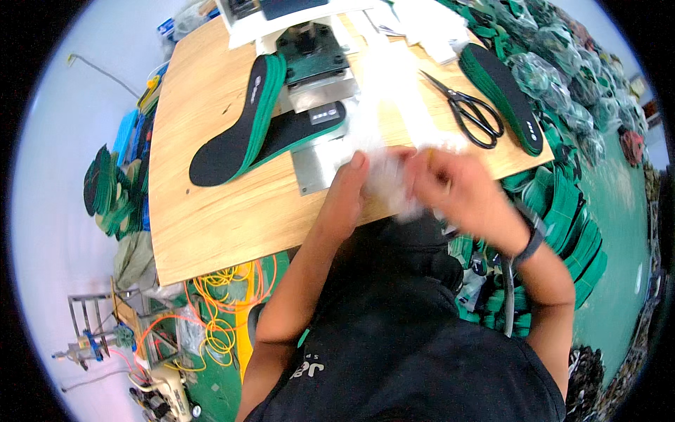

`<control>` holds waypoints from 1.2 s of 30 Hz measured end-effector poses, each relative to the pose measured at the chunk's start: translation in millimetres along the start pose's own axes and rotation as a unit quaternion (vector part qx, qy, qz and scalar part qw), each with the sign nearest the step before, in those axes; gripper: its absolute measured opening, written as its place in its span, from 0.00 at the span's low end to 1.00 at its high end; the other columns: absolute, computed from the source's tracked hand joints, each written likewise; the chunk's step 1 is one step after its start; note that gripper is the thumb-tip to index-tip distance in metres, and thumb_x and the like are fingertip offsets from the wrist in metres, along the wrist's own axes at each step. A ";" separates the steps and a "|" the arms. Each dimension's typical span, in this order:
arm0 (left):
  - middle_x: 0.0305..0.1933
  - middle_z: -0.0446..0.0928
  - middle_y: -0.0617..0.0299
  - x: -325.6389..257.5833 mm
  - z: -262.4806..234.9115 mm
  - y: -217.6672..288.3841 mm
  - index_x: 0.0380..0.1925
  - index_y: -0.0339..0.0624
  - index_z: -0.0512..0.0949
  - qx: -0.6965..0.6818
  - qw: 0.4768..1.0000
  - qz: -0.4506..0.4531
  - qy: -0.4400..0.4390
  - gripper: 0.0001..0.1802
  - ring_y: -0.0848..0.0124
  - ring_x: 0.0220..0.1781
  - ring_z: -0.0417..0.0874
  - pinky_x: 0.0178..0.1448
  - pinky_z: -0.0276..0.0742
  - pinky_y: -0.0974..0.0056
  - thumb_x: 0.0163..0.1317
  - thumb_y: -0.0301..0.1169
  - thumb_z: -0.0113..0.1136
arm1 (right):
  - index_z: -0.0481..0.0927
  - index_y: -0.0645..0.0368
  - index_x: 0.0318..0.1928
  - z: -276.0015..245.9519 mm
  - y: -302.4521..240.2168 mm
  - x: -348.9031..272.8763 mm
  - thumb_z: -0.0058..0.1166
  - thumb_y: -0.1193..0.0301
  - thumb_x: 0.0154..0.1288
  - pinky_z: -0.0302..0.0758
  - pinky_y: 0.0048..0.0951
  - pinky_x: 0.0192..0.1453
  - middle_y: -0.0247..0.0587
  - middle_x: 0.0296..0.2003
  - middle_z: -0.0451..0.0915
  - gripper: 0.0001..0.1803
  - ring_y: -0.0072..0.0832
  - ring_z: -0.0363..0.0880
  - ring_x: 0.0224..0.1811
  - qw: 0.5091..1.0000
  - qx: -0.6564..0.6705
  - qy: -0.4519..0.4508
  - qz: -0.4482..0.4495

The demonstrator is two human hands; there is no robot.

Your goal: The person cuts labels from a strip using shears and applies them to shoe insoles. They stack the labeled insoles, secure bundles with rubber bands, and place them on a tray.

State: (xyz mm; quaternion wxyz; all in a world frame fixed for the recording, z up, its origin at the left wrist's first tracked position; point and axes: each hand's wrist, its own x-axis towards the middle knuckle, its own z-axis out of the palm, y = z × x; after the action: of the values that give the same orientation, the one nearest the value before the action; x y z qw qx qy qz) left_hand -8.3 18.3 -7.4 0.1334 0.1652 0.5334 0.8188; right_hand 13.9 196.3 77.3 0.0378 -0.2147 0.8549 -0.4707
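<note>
Between my hands, over the table's front edge, is a crumpled, whitish see-through bundle (391, 184) that looks like thin plastic film; motion blurs it. My left hand (346, 197) grips its left side, thumb up, with the other fingers mostly hidden. On the opposite side, my right hand (460, 193) pinches the bundle with bent, smeared fingers. Left of them, a stack of black-topped green insoles (261, 105) leans across another insole (309, 130), which lies by a metal press (313, 60). Black-handled scissors (470, 112) rest open beyond my right hand.
A second insole stack (503, 95) lies at the wooden table's (211, 232) right edge. White sheets (439, 32) cover part of the back. Green insoles (562, 218) and bagged piles (562, 70) crowd the right side. Yellow and orange hoses (218, 302) coil on the floor at left.
</note>
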 end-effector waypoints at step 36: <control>0.23 0.78 0.64 -46.4 -15.9 25.8 0.29 0.34 0.79 0.010 0.968 -0.002 0.251 0.07 0.82 0.17 0.71 0.19 0.64 0.76 0.60 0.28 0.58 | 0.54 0.66 0.68 20.4 45.8 -71.1 0.75 0.69 0.42 0.64 0.16 0.37 0.28 0.35 0.70 0.56 0.16 0.69 0.34 0.922 0.355 -0.071 0.136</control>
State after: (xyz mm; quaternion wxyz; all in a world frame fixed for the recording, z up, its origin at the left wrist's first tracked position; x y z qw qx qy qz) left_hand 26.3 -23.4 4.3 -0.0050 -0.0457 0.5585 0.8282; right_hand 68.5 230.2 18.6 0.2357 -0.1018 0.6477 -0.7173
